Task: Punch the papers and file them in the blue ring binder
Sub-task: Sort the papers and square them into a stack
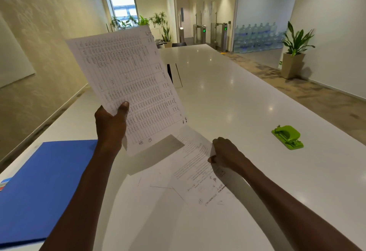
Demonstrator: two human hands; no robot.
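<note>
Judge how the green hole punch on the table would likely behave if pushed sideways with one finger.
The green hole punch lies low and flat on its base, so it would probably slide rather than tip. The white table looks glossy, so it may skid easily. Its boxy shape has no rounded underside showing, so rolling seems unlikely.

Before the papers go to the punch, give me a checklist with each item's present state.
1. Left hand grips the table sheets: ok.
2. Right hand pinches the letter sheet: ok.
3. All sheets in one squared stack: not ok, held apart.
4. Punch within reach, nothing on it: ok.
5. Binder open: not ok, closed.
6. Loose sheets on the table gathered: not ok.
</note>
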